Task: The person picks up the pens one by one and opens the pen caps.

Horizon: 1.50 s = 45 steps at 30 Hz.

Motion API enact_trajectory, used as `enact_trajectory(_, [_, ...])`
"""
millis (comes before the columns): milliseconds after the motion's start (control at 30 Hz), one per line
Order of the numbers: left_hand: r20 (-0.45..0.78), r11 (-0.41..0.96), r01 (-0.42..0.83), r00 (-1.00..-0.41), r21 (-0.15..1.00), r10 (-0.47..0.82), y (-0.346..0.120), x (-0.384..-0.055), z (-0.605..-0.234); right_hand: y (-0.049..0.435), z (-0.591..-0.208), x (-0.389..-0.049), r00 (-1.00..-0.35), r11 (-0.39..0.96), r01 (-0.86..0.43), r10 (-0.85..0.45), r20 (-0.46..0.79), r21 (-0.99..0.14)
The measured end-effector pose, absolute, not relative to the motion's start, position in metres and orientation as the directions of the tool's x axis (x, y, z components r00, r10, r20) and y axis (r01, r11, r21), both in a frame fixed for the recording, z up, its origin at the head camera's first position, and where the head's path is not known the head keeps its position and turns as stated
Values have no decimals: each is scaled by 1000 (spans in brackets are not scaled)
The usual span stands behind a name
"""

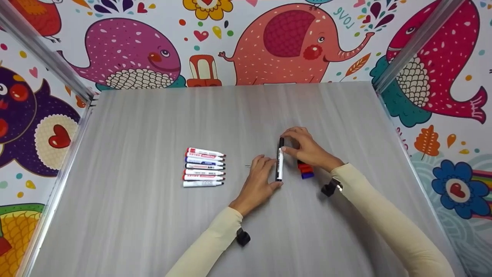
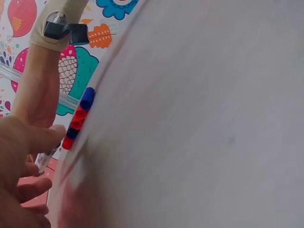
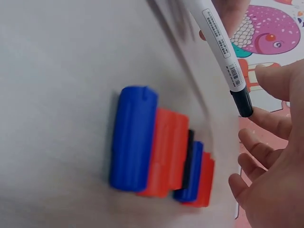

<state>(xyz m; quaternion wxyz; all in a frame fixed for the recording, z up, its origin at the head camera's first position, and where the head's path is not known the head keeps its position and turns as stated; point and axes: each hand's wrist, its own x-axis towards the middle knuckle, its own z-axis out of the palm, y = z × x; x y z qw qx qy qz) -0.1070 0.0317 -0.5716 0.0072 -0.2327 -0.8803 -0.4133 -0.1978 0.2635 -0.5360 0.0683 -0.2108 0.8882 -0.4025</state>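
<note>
A white marker with a black cap (image 1: 280, 163) is between my two hands, its cap away from me. My left hand (image 1: 258, 184) holds its near end between thumb and fingers; in the left wrist view that hand mostly hides the marker (image 2: 43, 160). At the cap end is my right hand (image 1: 307, 148). In the right wrist view its index fingertip touches the tip of the black cap (image 3: 242, 103), while the thumb stands slightly apart and the other fingers bend loosely. Beside that hand, loose marker caps (image 1: 306, 171) lie in a row: blue (image 3: 134, 137), red (image 3: 171, 147) and black.
Left of my hands, several uncapped markers (image 1: 203, 167) lie side by side, tips pointing right. The grey table (image 1: 153, 231) has metal frame posts at its far corners. Patterned walls (image 1: 207, 38) with cartoon animals surround it.
</note>
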Motion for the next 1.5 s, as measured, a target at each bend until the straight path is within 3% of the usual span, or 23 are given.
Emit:
enact_trajectory(267, [96,457,333,-879,824,468,17,-98,-555,259,-522,-184,-888,487,-287,-458,39,-825])
enact_trajectory(667, [-18,357,234,-815,904,580,4,-90,-546,247,-507,-167,-865,418,-278,-500,36,-865])
enact_trajectory(900, [-88,300,127,-786,945,611,-5,-84,-544,241,-510,-155,-893,409,-261,-446,57,-874])
enact_trajectory(1167, [-11,-44,-61,-701,997,713,-15,-89,-542,233,-514,-142,-929,327,-227,-356,103,-917])
enact_trajectory(1333, [28,-95,-59,-689,994,724,-19,-92,-542,229,-512,-136,-934,326,-243,-333,130,-914])
enact_trajectory(1500, [9,-74,-58,-724,996,690,-22,-96,-541,229,-513,-134,-918,344,-298,-358,169,-891])
